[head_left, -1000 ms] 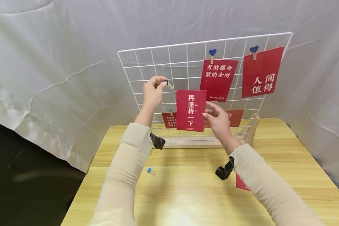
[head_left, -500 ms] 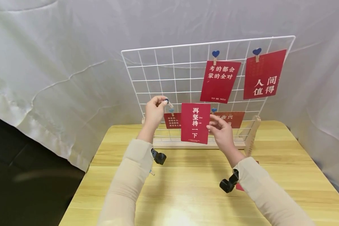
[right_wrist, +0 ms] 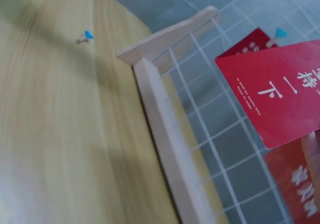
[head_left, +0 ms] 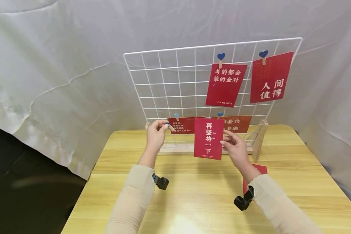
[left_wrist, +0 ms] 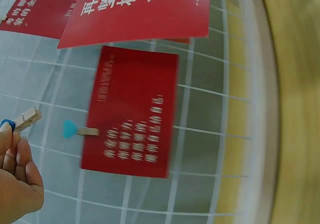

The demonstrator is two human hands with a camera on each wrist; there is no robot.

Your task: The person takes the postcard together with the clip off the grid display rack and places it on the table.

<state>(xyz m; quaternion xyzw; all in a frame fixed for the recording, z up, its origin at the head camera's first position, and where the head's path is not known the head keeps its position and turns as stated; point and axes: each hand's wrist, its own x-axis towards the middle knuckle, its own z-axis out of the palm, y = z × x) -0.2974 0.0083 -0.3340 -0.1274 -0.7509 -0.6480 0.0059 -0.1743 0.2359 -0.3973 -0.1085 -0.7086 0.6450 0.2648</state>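
Note:
My left hand (head_left: 156, 138) pinches a small wooden clothespin (left_wrist: 29, 118) by its dark blue heart, the wooden end pointing away from the fingers. In the head view it is close to the left edge of a lower hung card (head_left: 182, 128). My right hand (head_left: 236, 149) holds a red card (head_left: 201, 143) with white characters by its right edge, thumb in front. The card stands upright before the white wire grid (head_left: 195, 48), overlapping the lower hung cards. Most of my right hand is outside the right wrist view.
Two red cards, one in the middle (head_left: 226, 89) and one at right (head_left: 269, 76), hang from blue heart clothespins high on the grid. An orange-red card (head_left: 240, 125) hangs lower. The wooden base (head_left: 179, 151) stands on the table. A loose clothespin (right_wrist: 87, 35) and another red card (head_left: 260, 169) lie there.
Both hands have come down in front of the grid, the right also shifting rightward with the card. The left keeps its pinch on the clothespin. The lower left hung card is now more exposed.

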